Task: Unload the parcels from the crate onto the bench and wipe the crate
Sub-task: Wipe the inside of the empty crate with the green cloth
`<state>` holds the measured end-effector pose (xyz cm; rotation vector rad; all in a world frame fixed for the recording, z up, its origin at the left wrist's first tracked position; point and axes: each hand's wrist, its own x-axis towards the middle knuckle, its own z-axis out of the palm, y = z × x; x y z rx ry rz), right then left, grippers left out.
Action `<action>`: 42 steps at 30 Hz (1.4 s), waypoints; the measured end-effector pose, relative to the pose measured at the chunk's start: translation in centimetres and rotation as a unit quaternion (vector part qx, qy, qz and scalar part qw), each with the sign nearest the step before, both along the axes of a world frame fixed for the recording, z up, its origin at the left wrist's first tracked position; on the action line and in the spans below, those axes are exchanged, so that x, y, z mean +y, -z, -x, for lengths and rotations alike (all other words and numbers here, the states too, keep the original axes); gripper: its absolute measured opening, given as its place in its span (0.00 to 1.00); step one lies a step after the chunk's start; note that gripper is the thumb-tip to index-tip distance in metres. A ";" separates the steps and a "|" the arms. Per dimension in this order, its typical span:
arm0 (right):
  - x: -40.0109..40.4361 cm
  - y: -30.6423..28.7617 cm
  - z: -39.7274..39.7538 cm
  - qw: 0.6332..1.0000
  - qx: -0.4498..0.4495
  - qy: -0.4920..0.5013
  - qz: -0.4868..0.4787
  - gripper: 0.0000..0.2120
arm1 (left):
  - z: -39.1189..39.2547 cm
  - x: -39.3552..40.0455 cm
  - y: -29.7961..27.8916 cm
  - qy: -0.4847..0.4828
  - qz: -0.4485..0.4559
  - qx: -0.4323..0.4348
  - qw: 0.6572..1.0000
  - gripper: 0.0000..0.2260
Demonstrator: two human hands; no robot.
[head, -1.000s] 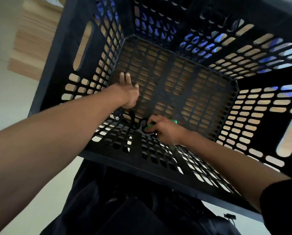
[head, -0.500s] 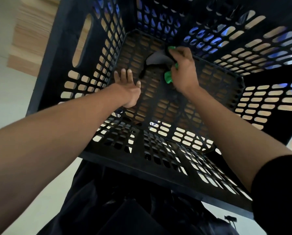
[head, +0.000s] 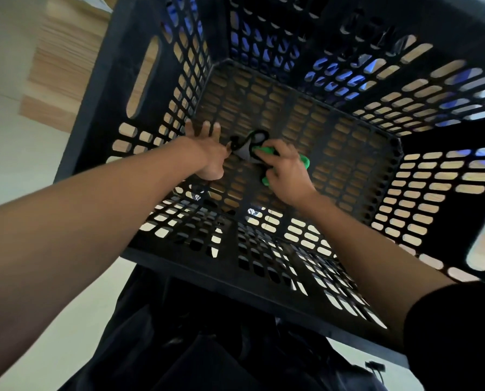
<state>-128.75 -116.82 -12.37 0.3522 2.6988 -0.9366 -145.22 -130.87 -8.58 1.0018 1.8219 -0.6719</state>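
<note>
From your head camera you look down into a black plastic crate point(head: 140, 88) that fills most of the view, its four walls and floor pierced by rows of rounded slots, with a long oval handle hole in the wall at 10 o'clock and another at 3 o'clock. Through the slots shows a pale wooden desk point(head: 63, 69), its grain running in light streaks and its corner jutting out at 9 o'clock. Beyond it lies a smooth off-white floor point(head: 7, 153), seen again at 7 o'clock. Blue light glints through the far wall at 1 o'clock.

Your left hand point(head: 207, 153) lies on the crate floor near the wall at 10 o'clock, fingers straight and spread, gripping nothing. Just beside it, at the middle of the floor, your right hand point(head: 288, 173) has its fingers curled round a bunched cloth point(head: 264, 150), green with a grey and black part poking out toward the left hand, pressed against the slotted floor. Dark clothing fills the view at 6 o'clock.
</note>
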 end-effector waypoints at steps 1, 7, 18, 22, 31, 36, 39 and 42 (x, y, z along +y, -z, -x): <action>-0.3 -0.1 -0.9 1.000 -0.006 -0.017 0.004 0.28 | 0.0 -0.1 0.0 0.000 0.001 0.000 1.000 0.33; -0.4 -1.1 -4.7 0.984 -0.062 -0.156 0.057 0.26 | -0.6 0.3 0.0 -0.004 0.008 0.004 1.000 0.35; 8.0 -3.9 1.9 0.987 0.030 0.160 0.004 0.28 | -1.4 0.4 0.8 -0.040 0.008 -0.004 0.999 0.37; 9.3 -2.0 1.6 0.990 -0.039 0.132 -0.027 0.25 | -1.3 0.2 1.5 -0.045 0.007 -0.022 0.999 0.37; 6.0 -2.7 -3.1 0.991 -0.120 0.046 0.032 0.21 | -1.4 0.6 1.1 -0.042 0.008 -0.022 0.999 0.35; 2.5 -3.3 -6.8 0.968 -0.238 -0.047 0.056 0.22 | -1.1 0.9 1.3 -0.025 0.021 -0.019 0.999 0.35; 1.9 -3.5 -7.2 0.956 -0.280 -0.069 0.045 0.23 | -1.0 1.0 1.5 -0.023 0.023 -0.019 0.999 0.36; 1.9 -4.2 -6.4 0.961 -0.273 -0.041 0.036 0.23 | -1.0 1.2 1.4 -0.017 0.029 -0.018 0.999 0.36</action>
